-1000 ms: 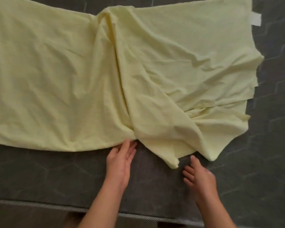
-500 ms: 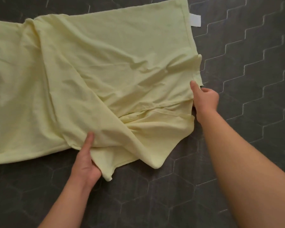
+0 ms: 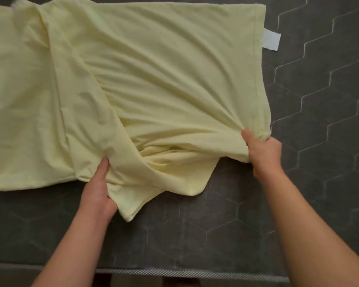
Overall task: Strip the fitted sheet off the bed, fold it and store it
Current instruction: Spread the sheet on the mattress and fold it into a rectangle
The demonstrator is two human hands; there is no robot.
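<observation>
Sheet [image 3: 153,79]: pale yellow, lying on the mattress [image 3: 319,141], covering the far and left part and running out of view at the left and far sides. The right hem is straight, with a white label [image 3: 271,40] sticking out of it near the far end. A diagonal fold runs from far left down to the near middle. The cloth is bunched and creased between the two hands. A loose flap lies toward the mattress's near edge, just right of the left hand.

Left hand [image 3: 97,191]: at the sheet's near edge, around the middle. Thumb on top of the cloth, fingers tucked under the fold and out of sight. It grips that fold.

Right hand [image 3: 263,152]: at the sheet's near right corner. Thumb pressed on top, fingers curled under the hem, cloth gathered in the grip. Creases fan out from the thumb.

Both hands sit at the sheet's near side, with both forearms crossing bare mattress.

Mattress: dark grey with hexagon quilting, bare to the right of the sheet and along the near side. Light piping [image 3: 174,273] runs along its near edge.
</observation>
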